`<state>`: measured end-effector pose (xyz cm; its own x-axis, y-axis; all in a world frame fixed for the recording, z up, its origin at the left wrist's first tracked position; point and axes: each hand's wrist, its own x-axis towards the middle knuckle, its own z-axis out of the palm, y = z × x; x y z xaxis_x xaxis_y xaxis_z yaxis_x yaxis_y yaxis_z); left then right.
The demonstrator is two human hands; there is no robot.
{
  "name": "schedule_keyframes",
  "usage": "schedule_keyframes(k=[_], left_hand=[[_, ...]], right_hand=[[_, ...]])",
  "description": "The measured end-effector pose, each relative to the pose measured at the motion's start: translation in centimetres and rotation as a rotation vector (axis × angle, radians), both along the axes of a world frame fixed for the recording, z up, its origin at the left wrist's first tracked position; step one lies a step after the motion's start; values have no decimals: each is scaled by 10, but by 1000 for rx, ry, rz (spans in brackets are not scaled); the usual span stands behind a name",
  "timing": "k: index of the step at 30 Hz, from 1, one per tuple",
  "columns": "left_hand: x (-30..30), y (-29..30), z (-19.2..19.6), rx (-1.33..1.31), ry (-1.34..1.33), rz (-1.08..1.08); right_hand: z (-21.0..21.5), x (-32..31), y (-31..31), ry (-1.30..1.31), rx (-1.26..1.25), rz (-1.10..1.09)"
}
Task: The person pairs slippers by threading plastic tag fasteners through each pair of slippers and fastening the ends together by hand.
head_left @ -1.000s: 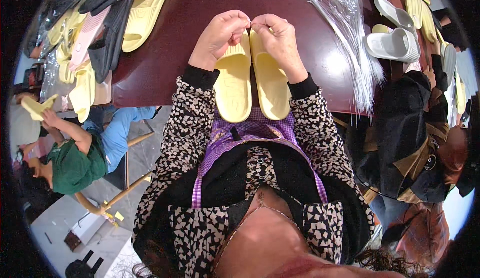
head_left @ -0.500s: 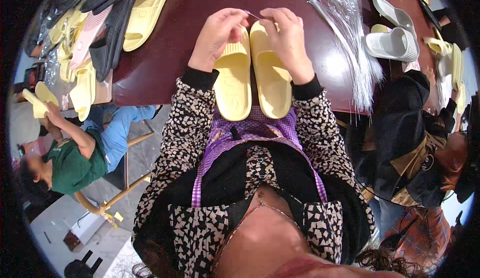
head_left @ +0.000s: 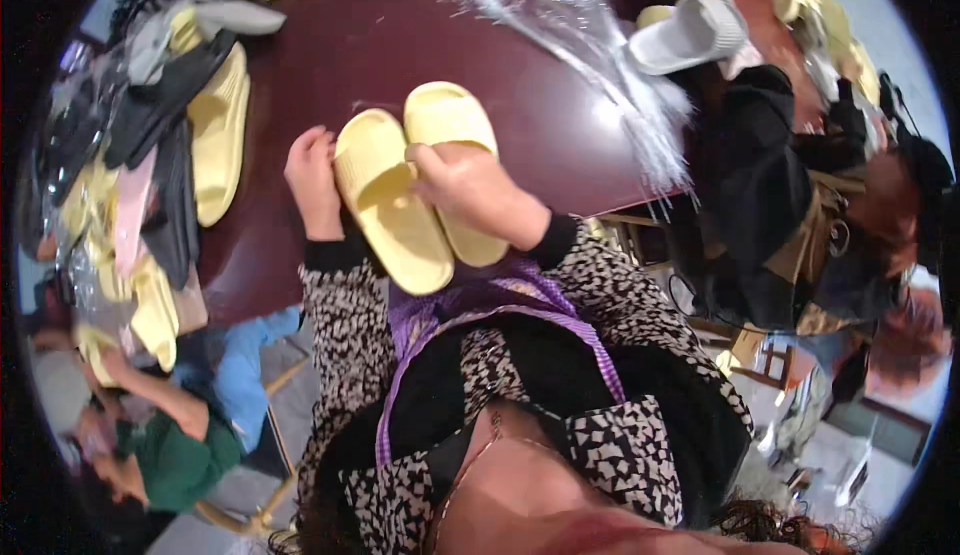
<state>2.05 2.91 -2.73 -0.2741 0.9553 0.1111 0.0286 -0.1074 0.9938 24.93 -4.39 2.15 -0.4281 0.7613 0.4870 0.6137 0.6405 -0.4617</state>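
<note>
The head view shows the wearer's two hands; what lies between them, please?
In the head view, the left yellow slipper of the pair lies between the left hand and the right hand.

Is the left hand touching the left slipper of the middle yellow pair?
Cannot tell. In the head view, the left hand lies close beside the left slipper, but blur hides whether they meet.

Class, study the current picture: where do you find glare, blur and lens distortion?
Head view: bright glare on the dark red table, close to the white strands; head view: the right hand looks slightly soft; head view: black curved borders cut off the corners, and the person in green appears tipped sideways near the rim.
</note>
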Motion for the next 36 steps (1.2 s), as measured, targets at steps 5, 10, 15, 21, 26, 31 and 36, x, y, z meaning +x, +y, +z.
schedule_keyframes(k=[5, 10, 15, 21, 26, 31, 36], left_hand=[[-3, -3, -7, 13, 18, -5], [-10, -9, -9, -26, -59, -35], [3, -5, -1, -78, 13, -36], [0, -7, -4, -79, 89, -29], [14, 0, -4, -53, 95, -93], [6, -5, -10, -74, 113, -86], [-4, -10, -14, -57, 126, -69]], right_hand=[[-15, -20, 14, 49, 0, -126], [-5, -9, 21, -72, -63, -228], [-7, 56, 61, -53, 18, -464], [28, 183, 124, -341, 230, -800], [44, 407, 181, -533, 438, -1135], [30, 406, 173, -535, 764, -988], [43, 268, 148, -366, 583, -971]])
